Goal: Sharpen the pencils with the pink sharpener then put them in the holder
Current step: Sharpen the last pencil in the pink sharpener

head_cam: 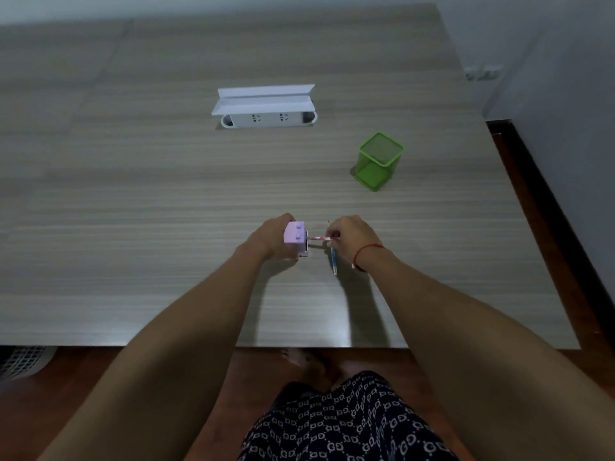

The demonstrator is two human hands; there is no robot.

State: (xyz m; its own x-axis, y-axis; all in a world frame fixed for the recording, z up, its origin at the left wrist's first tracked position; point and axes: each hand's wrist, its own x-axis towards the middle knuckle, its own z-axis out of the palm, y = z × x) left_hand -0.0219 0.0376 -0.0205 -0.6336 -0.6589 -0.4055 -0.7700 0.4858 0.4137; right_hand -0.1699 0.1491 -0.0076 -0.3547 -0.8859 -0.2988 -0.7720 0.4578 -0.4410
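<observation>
Head view: left hand (273, 236) is wrapping the pink sharpener (295, 236), pinning it to the worktop (133, 194). Right hand (349, 239), just right of the sharpener, is pinching a pink-patterned pencil (317, 238) narrow-fingered, its tip going into the sharpener's side. A blue pencil (334, 262) is lying on the worktop right of the sharpener, partly under the right hand. The green mesh holder (379, 161) is sitting well beyond the sharpener, to the right, and looks empty.

Judgement: the pencil is light and stiff, but the lead is brittle, so grip near the sharpener end to limit bending. The sharpener is a light plastic box, likely to slide, so clamp it from the top and sides.
</observation>
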